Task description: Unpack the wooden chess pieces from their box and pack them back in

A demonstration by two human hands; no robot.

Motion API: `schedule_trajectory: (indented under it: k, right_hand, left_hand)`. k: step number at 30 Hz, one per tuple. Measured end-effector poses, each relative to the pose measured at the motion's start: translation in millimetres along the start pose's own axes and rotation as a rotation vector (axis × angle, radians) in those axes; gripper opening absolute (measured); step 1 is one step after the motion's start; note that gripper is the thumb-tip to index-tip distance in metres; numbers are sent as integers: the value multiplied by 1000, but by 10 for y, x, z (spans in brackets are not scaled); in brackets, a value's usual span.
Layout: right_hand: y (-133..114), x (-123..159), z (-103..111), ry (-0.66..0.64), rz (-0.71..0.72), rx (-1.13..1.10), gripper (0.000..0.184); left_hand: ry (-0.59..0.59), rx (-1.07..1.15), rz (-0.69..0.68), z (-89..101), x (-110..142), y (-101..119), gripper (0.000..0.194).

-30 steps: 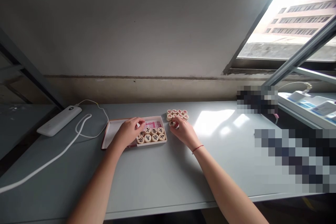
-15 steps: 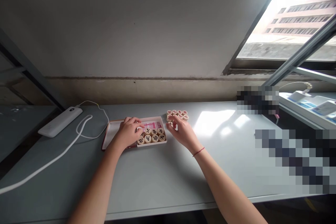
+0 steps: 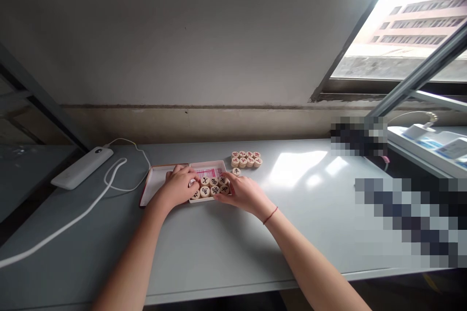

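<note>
A shallow white box (image 3: pixel 210 165) on the grey desk holds several round wooden chess pieces (image 3: pixel 209 187) with black characters. My left hand (image 3: pixel 177 187) lies over the box's left edge, its fingers curled with the tips against the pieces; what they grip is hidden. My right hand (image 3: pixel 241 193) reaches in from the right, its fingertips pinched on a piece at the box's right side. A single piece (image 3: pixel 236 171) lies just outside the box. A cluster of red-marked pieces (image 3: pixel 246 159) sits behind it.
The box's lid (image 3: pixel 153 182) lies open to the left. A white power bank (image 3: pixel 82 167) with a long white cable (image 3: pixel 91 204) is at the far left. A wall runs behind the desk, a window frame (image 3: pixel 419 75) to the right, and a white device (image 3: pixel 426 141) on a side surface.
My right hand has moved left from the loose pieces beside the box into the box. My left hand has shifted slightly nearer and stays at the box's left edge.
</note>
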State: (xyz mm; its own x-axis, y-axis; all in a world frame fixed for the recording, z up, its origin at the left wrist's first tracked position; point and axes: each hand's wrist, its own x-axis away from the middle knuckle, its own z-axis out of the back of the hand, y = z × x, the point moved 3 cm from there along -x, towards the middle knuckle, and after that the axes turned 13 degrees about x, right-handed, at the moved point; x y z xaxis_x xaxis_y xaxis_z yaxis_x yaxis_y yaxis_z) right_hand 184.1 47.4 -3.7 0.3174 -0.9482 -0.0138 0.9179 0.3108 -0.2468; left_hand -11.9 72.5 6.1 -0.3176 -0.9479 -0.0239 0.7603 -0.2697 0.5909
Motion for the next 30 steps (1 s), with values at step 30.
schedule_trajectory:
  k: [30]
  right_hand:
    - [-65,46,154,472,198,-31,19]
  left_hand:
    - [13,821,-4,-85,-24,201,28]
